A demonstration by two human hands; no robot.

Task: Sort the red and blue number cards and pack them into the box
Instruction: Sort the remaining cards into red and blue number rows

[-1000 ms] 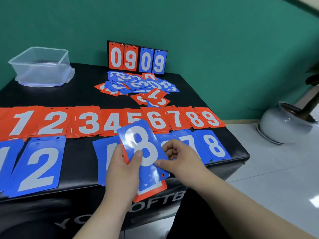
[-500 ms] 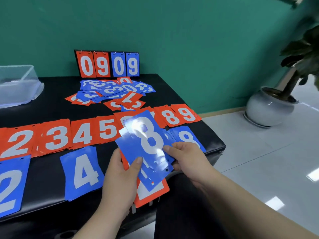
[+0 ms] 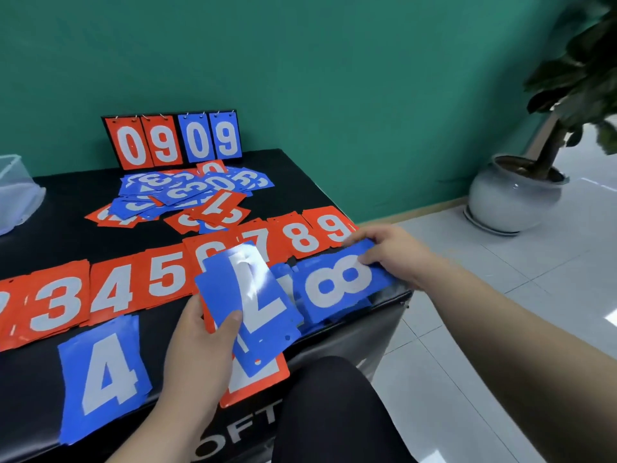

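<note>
Your left hand (image 3: pixel 197 355) grasps a card stack (image 3: pixel 253 295); at its 3 o'clock, your right hand (image 3: pixel 397 252) pinches the blue 8 (image 3: pixel 340 282).

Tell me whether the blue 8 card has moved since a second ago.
Yes. The blue 8 card has gone right: then it covered the red 6 card, now the right hand holds it sideways below the red 9 card.

Red cards (image 3: pixel 113 289) and blue cards (image 3: pixel 103 375) bear white numerals; the box (image 3: pixel 16 195) seems clear.
</note>
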